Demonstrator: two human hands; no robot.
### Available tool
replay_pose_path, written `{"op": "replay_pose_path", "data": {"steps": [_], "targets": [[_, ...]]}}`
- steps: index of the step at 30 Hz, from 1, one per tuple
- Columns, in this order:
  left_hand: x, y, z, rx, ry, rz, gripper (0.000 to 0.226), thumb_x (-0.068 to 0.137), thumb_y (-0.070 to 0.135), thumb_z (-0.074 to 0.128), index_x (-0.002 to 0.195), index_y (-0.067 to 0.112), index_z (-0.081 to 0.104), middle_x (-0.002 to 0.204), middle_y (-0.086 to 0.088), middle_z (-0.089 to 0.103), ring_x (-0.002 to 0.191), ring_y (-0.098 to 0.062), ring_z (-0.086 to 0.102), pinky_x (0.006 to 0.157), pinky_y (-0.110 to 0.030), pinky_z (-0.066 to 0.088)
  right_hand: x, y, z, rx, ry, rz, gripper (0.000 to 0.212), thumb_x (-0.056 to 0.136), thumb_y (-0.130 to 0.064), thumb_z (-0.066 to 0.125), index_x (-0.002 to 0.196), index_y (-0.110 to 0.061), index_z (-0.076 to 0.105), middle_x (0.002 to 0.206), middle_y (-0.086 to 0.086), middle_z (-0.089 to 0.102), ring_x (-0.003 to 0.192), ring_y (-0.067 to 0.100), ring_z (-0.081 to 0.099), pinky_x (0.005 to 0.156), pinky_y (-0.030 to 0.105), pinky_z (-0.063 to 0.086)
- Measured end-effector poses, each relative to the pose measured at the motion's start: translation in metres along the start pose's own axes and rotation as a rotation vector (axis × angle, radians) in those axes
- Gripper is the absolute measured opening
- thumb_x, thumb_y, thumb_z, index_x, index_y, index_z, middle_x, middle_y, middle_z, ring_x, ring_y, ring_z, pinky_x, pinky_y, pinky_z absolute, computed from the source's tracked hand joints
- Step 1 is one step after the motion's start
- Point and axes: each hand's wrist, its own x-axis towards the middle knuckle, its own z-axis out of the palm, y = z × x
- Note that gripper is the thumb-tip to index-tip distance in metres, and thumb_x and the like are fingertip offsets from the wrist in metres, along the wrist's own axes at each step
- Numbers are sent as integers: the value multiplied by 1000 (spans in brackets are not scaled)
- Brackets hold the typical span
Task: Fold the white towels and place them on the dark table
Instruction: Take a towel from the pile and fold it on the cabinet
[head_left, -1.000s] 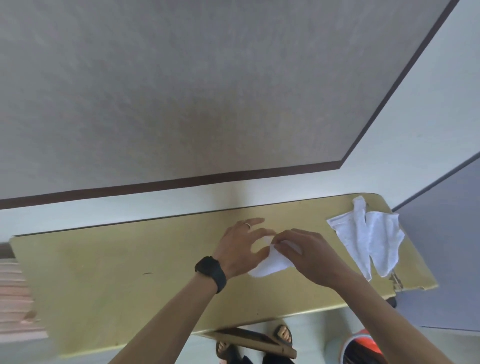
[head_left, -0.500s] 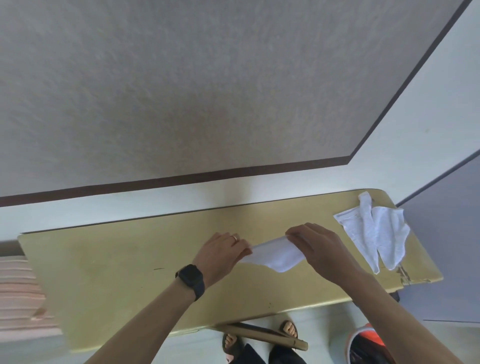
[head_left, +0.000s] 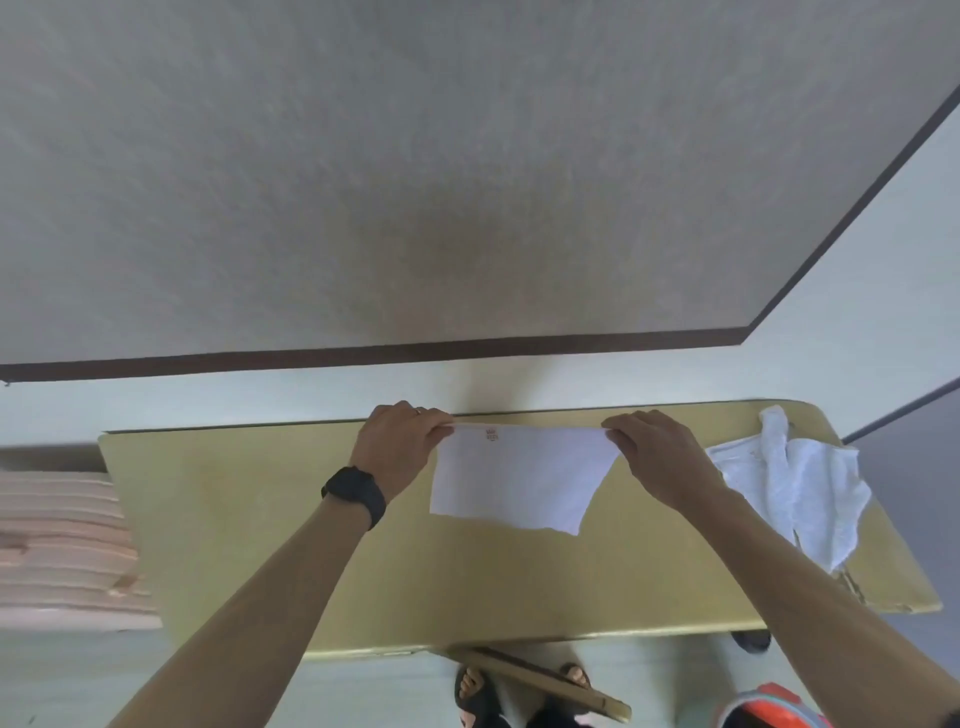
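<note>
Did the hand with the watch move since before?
Yes. The left hand, pinching the white towel, moved to the far edge of the yellow table, farther from the crumpled towels.

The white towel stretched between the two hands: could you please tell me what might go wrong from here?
1. The left hand and right hand pinch the white towel only at its top corners, and its lower edge hangs slanted, so the fold may come out skewed.
2. The crumpled towels lie at the yellow table's right end, beside the right forearm; a brush could push them off.
</note>
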Motion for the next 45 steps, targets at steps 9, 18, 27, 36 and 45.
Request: {"op": "replay_pose_path", "data": {"steps": [9,18,27,36,45], "targets": [[14,-8,7,43,223,-25,32,92,37,47,90,24,77,84,10,73,75,-17,65,76,-29,46,25,8,17,17,252,-19,4,92,-19,68,94,-20,71,83,-7,67,81,24,57,60,35,50],[-84,-6,105,10,-41,-154,36,86,45,43,83,34,77,80,16,71,78,-14,65,75,-27,41,-53,25,111,34,11,54,7,86,-16,76,90,-21,75,89,-6,70,78,25,60,63,34,54],[-191,9,159,-49,-347,-175,15,82,39,65,76,33,77,76,13,71,75,-16,66,77,-27,42,-163,19,168,27,-457,240,25,102,-30,48,117,-25,68,122,-6,63,111,18,53,93,30,44],[-140,-2,151,-324,-488,-453,26,100,36,53,116,27,71,110,6,70,102,-19,61,88,-33,48,-120,22,178,332,-398,452,17,99,-31,56,108,-24,69,103,-10,67,96,13,62,81,26,43],[-77,-44,197,-579,-237,-707,15,92,37,66,106,34,72,86,10,71,83,-9,66,79,-30,54,-40,32,218,638,-73,672,8,97,-28,62,98,-34,67,91,-15,67,87,5,62,70,6,39]]}}
